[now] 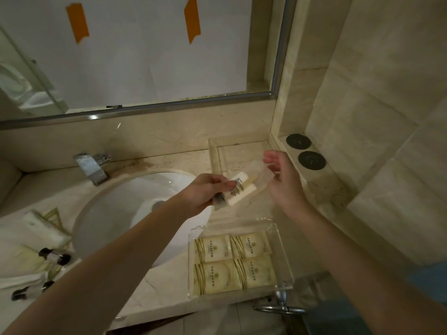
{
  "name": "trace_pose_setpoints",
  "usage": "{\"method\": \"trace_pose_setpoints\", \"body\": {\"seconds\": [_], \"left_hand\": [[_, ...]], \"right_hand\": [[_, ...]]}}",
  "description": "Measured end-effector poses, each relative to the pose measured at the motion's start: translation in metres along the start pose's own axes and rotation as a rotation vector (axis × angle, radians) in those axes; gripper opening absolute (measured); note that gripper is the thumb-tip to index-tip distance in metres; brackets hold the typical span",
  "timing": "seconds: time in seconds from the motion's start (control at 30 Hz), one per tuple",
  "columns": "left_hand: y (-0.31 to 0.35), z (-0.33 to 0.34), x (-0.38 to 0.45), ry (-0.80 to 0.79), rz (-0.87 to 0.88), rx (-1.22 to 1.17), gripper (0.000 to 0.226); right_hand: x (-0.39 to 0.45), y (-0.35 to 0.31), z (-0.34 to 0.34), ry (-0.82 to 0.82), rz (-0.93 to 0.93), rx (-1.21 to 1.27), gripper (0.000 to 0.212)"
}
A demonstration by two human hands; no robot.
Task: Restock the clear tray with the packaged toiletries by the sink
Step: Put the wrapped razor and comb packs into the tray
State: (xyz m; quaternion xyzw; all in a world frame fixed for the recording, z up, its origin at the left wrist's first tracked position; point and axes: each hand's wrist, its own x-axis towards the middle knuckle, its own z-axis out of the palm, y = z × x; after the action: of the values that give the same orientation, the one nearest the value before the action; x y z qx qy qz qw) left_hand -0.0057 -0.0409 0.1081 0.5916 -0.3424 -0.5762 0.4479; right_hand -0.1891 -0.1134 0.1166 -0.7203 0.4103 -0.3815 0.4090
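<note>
My left hand (205, 192) grips a bundle of long packaged toiletries (238, 189), cream and white with a printed label, held above the sink's right edge. My right hand (281, 180) touches the far, translucent end of that bundle with thumb and fingertips. Below them, near the counter's front edge, the clear tray (283, 252) holds several cream sachets (232, 264) laid flat in two rows.
A white sink basin (130, 209) with a chrome tap (93, 168) lies to the left. Small dark-capped bottles (54, 256) and folded white cloths (41, 228) sit at the counter's left. Two black round discs (306, 151) rest on the right ledge. A chrome towel ring (280, 308) hangs below the counter.
</note>
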Motion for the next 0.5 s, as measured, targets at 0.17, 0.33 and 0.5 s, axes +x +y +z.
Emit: {"method": "trace_pose_setpoints", "body": {"seconds": [0.17,0.33,0.5], "left_hand": [[-0.0045,0.0024,-0.0024,0.023,0.053,0.013,0.014],[-0.0075,0.0081,-0.0038,0.048,0.037,0.022,0.011],[-0.0091,0.0048,-0.0063,0.096,-0.045,-0.026,0.042]], "right_hand": [[-0.0017,-0.0082,-0.0093,-0.071,0.166,0.152,0.017],[-0.0056,-0.0053,-0.0069,-0.263,0.181,0.132,0.046],[-0.0046,0.0005,-0.0047,-0.254,0.18,0.082,0.028]]}}
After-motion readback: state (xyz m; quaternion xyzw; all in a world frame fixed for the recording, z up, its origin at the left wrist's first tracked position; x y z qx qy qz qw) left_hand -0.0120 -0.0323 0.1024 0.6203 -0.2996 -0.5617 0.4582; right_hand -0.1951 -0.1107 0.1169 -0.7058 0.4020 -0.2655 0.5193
